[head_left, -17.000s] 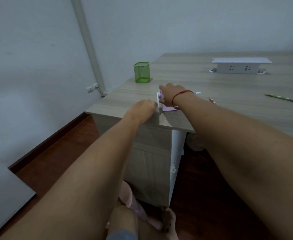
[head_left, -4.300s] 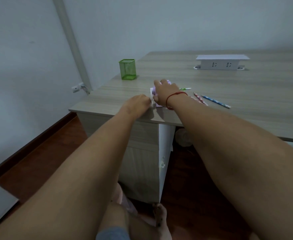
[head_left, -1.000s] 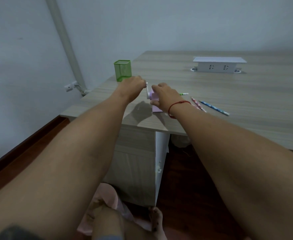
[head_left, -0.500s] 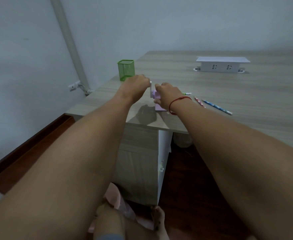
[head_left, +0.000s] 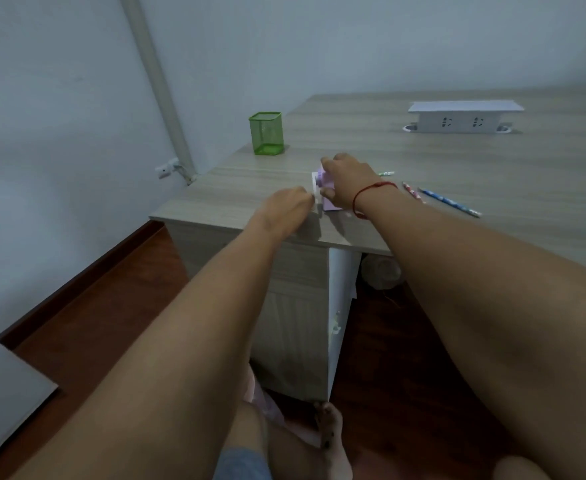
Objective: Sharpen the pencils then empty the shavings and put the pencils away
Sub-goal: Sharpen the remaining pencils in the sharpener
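A small pink sharpener (head_left: 326, 188) with a white crank stands near the desk's front left corner. My right hand (head_left: 348, 180) grips its body from above and behind. My left hand (head_left: 289, 206) holds the white crank handle (head_left: 315, 194) low at the sharpener's left side. A green-tipped pencil (head_left: 386, 173) sticks out behind my right hand; whether it sits in the sharpener is hidden. A red patterned pencil (head_left: 412, 192) and a blue pencil (head_left: 449, 201) lie on the desk to the right. A green mesh pencil cup (head_left: 265, 133) stands at the back left, with no pencils showing above its rim.
The wooden desk (head_left: 492, 161) carries a white socket box (head_left: 464, 116) at the back right. Its front edge runs just below my hands, with a cabinet underneath. A white pipe (head_left: 156, 84) runs up the wall at left. My legs and a foot show below.
My left hand has swung down from above the sharpener to its lower left with the crank. My right hand has stayed on the sharpener's body.
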A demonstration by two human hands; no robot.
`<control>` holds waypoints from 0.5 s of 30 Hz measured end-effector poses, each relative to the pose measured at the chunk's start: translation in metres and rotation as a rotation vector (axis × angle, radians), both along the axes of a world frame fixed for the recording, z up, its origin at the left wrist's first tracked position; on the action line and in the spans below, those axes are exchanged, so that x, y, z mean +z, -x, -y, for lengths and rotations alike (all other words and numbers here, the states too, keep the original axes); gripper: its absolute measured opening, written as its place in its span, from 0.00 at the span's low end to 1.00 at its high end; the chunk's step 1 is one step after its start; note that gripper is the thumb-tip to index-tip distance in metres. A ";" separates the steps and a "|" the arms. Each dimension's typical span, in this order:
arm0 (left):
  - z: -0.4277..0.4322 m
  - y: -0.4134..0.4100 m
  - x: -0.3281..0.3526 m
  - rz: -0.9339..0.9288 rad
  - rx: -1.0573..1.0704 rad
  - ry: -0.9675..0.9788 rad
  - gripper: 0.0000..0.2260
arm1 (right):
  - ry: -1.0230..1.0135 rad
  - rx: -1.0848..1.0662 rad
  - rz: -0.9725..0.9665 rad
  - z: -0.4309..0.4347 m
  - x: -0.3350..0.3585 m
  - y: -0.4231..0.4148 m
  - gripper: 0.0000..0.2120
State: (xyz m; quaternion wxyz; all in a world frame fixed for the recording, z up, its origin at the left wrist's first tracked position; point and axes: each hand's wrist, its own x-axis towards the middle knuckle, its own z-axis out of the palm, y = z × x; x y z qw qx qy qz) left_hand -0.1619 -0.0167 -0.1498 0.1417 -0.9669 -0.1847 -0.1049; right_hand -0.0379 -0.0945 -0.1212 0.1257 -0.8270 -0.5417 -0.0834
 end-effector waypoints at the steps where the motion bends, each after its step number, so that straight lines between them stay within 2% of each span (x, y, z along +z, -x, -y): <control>1: -0.004 -0.003 -0.002 -0.005 0.003 0.005 0.10 | -0.008 0.004 0.002 0.000 -0.001 0.000 0.19; 12: -0.030 -0.020 -0.003 0.033 -0.014 0.272 0.14 | -0.090 -0.005 0.026 -0.002 -0.007 0.003 0.19; 15: -0.033 -0.023 -0.001 0.018 -0.009 0.281 0.13 | -0.101 -0.003 0.027 -0.001 -0.007 0.003 0.19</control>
